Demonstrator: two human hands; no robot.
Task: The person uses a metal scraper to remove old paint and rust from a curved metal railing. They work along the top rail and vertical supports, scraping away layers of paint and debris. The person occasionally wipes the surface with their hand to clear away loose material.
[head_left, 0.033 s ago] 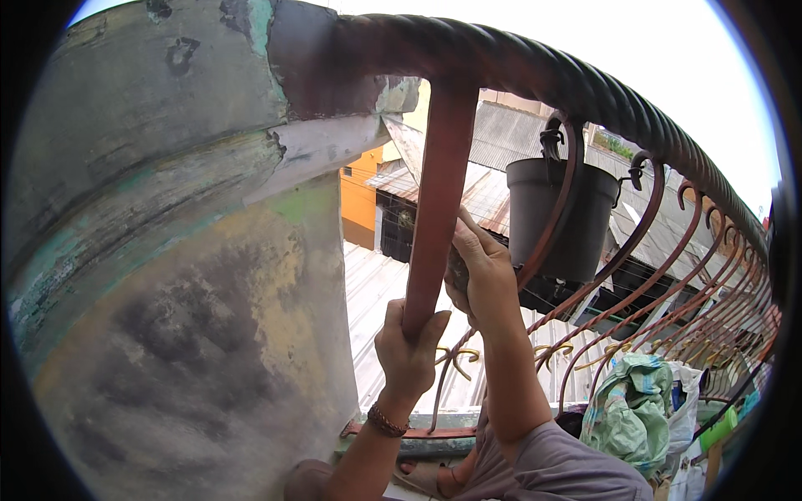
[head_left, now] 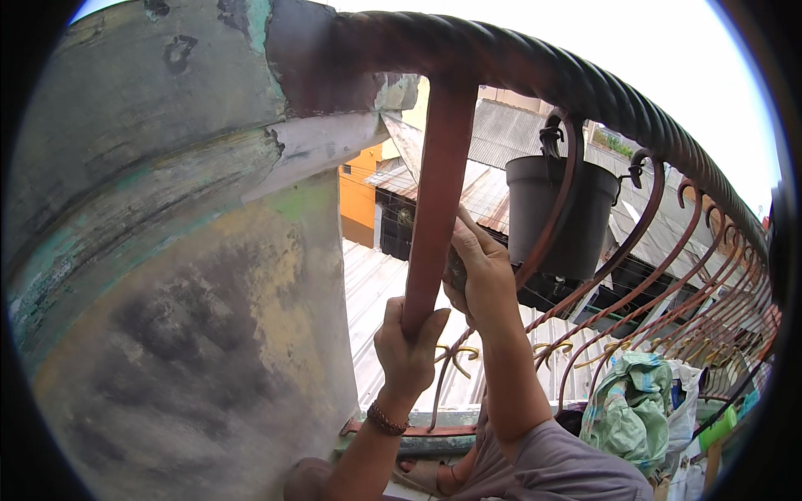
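A reddish-brown flat metal post [head_left: 443, 167] drops from the dark twisted handrail [head_left: 518, 58]. Low on this post, my left hand [head_left: 405, 346] is wrapped around it, thumb on the right side; a braided bracelet [head_left: 387, 420] circles that wrist. Higher up, my right hand [head_left: 483, 271] presses against the post's right edge, its fingers closed around a dark grey piece [head_left: 455, 269]. Most of that piece is hidden by the fingers and the post, so its kind cannot be made out.
A weathered wall [head_left: 192, 334] with peeling paint stands close on the left. Curved railing bars [head_left: 622, 263] run off to the right, with a black hanging pot [head_left: 555, 217]. Green sacking [head_left: 633, 401] and bags lie at lower right. Corrugated roofs [head_left: 376, 288] spread below, beyond the railing.
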